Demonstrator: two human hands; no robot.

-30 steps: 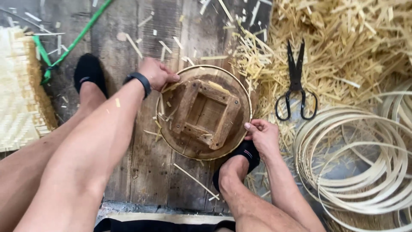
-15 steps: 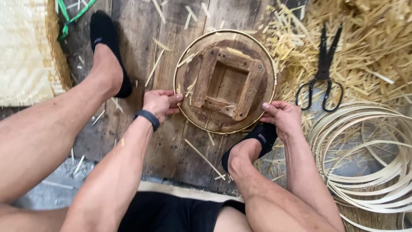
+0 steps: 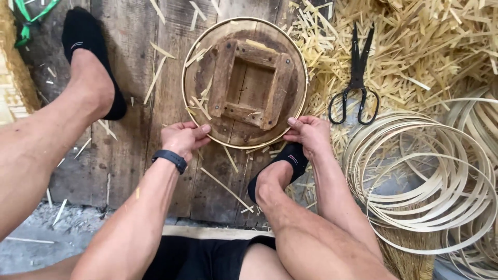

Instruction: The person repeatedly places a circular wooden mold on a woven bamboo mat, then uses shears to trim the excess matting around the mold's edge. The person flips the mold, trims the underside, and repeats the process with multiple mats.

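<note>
A round wooden form (image 3: 244, 82) with a square frame nailed on its top lies on the plank floor. A thin bamboo hoop (image 3: 189, 57) runs around its rim. My left hand (image 3: 182, 137) grips the hoop and rim at the near left, thumb resting on the disc. At the near right edge my right hand (image 3: 309, 134) pinches the hoop against the rim. A black band sits on my left wrist. My right foot in a black sock (image 3: 277, 171) rests just below the form.
Black scissors (image 3: 356, 78) lie on a heap of bamboo shavings (image 3: 415, 46) to the right. A stack of bamboo hoops (image 3: 430, 181) sits at the near right. My left foot (image 3: 91, 57) rests at far left, by woven matting (image 3: 13, 88) and a green cord (image 3: 26, 15).
Both hands slid round the rim toward me and now hold its near edge. The view shifted, so the form sits higher in the frame.
</note>
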